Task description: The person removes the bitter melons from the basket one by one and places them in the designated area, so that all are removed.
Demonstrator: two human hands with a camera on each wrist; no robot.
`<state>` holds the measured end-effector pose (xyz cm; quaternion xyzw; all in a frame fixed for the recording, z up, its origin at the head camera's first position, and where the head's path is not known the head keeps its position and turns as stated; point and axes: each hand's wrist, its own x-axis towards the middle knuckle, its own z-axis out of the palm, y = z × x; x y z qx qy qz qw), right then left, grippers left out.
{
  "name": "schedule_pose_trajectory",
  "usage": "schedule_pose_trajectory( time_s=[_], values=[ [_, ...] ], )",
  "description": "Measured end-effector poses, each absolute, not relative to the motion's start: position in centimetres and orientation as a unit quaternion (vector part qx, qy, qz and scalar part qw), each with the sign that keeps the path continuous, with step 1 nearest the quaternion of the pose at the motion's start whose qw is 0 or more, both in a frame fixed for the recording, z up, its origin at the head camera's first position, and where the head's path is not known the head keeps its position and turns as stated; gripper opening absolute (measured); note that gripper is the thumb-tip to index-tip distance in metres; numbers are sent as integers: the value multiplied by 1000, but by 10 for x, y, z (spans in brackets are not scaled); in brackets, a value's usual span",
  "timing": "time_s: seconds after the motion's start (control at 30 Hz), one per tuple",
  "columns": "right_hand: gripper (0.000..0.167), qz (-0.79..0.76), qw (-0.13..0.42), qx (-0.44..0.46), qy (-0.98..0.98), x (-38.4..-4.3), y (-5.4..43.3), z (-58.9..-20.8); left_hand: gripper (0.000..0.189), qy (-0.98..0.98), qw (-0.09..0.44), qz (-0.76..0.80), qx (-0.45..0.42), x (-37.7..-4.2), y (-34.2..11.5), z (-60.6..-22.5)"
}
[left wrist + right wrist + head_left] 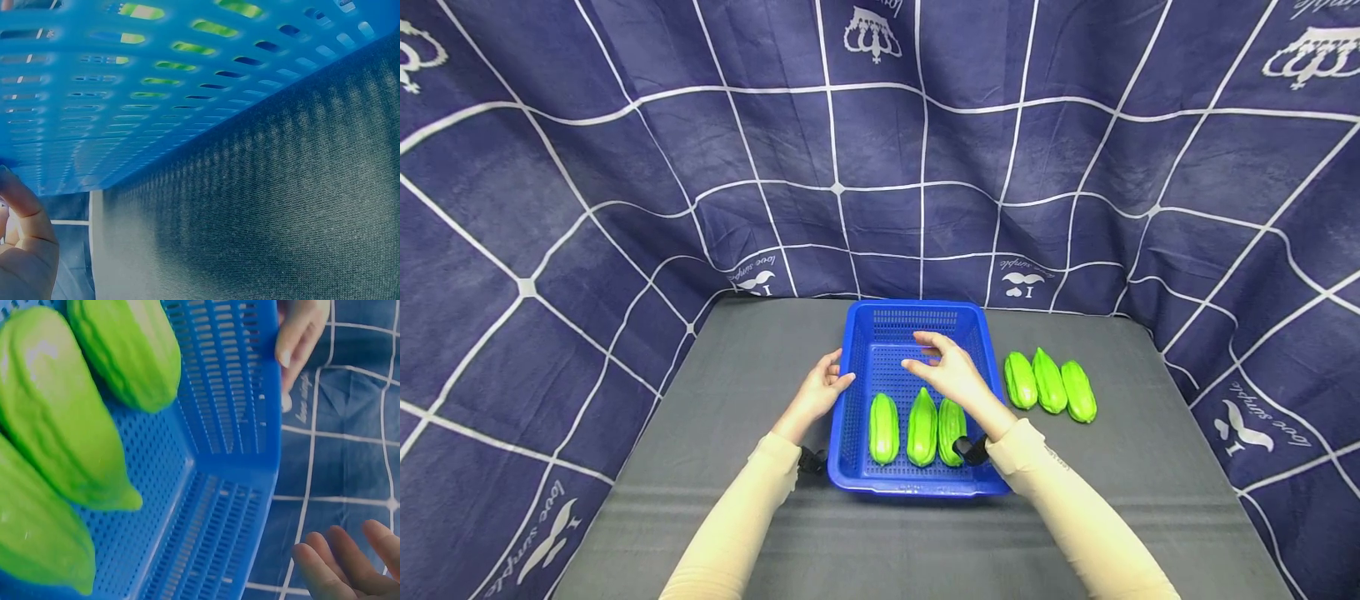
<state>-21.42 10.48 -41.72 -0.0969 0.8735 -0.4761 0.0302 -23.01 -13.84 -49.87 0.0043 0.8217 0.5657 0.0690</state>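
Observation:
A blue plastic basket (917, 493) with slotted walls stands on the grey table. Inside its near half lie three bright green ridged gourds (883, 429), side by side and lengthwise; the rightmost is partly behind my right wrist. My left hand (822, 387) is at the basket's left wall, its thumb and fingertips right at the rim. Over the basket hovers my right hand (949, 369), thumb and fingers spread apart with nothing between them. The right wrist view shows the gourds (69, 419) close up, with the fingers (337, 550) of that hand at the lower right.
Three more green gourds (1050, 382) lie close together on the table to the right of the basket. Behind the grey tabletop (760, 350) and along both sides hangs a dark blue cloth (880, 142) with white grid lines.

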Motion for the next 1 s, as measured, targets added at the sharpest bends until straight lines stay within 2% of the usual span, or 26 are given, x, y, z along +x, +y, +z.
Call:
schedule_pose_trajectory(
  time_s=[0.53, 1.0],
  values=[
    [63, -433, 94, -109, 890, -212, 70, -441, 61, 821, 67, 567, -2, -232, -137, -501],
    [69, -336, 161, -133, 918, -212, 63, -463, 59, 822, 65, 565, 3, -230, -137, -499]
  ],
)
